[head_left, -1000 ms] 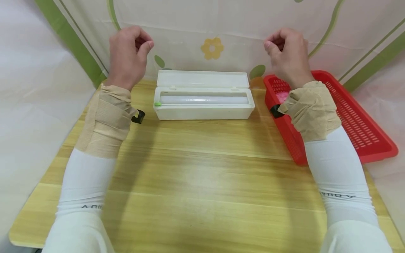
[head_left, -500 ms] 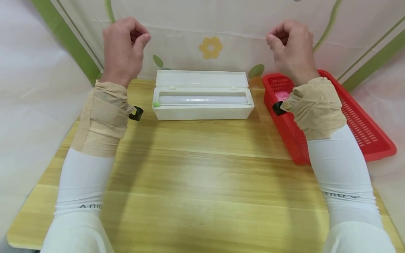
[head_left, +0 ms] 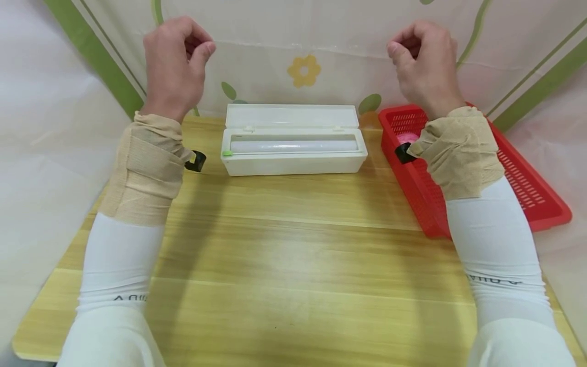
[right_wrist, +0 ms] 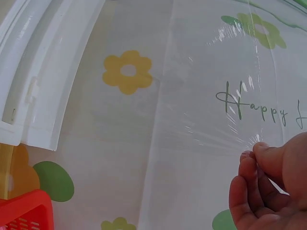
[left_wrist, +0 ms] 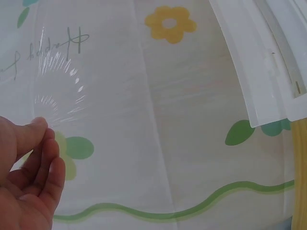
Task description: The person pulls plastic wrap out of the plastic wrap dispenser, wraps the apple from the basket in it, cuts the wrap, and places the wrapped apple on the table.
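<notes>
My left hand [head_left: 175,69] pinches a corner of a sheet of clear cling film [left_wrist: 62,91] between thumb and fingertips. In the right wrist view, my right hand [right_wrist: 268,187] pinches another corner of the film, and bright creases fan out from its fingertips. The film is stretched between both raised hands, nearly invisible in the head view. Below and between the hands stands a white cling film dispenser [head_left: 293,165] with its lid [head_left: 292,116] tipped back. Inside it lies a film roll [head_left: 293,146], and a small green slider [head_left: 227,153] sits at its left front edge.
A red perforated basket [head_left: 545,216] stands at the right of the wooden table [head_left: 293,255], partly under my right forearm, with something pink [head_left: 407,138] inside. A floral curtain [head_left: 261,56] hangs right behind the dispenser. Small black wrist cameras [head_left: 196,161] stick out from the beige wraps.
Both hands have moved up and away, and a little farther apart, still pinching the film. The dispenser and basket have stayed in place.
</notes>
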Tool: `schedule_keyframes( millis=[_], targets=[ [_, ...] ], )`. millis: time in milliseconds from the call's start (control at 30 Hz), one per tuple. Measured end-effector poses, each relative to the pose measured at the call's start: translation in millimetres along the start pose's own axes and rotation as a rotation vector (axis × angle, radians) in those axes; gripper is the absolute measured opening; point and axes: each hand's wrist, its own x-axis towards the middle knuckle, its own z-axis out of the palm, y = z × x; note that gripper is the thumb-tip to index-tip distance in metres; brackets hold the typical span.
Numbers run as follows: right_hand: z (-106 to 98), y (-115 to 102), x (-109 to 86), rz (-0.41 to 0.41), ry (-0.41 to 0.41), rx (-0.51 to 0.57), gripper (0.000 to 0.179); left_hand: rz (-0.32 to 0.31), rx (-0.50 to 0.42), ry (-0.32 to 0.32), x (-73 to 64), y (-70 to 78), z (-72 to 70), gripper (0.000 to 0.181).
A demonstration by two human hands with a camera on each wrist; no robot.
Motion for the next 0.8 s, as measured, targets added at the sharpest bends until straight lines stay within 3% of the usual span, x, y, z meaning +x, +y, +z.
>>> schedule_keyframes(
  millis=[567,800],
  targets=[
    [-9.0,-7.4,-0.8,-0.020,0.021,0.011,0.022,0.037,-0.019,0.041,7.6,5.3,-4.5,0.026],
    [-10.5,-11.1,-1.0,-0.051,0.048,-0.012,0.022,0.012,-0.037,0.042,11.5,8.5,-7.6,0.025]
  ],
)
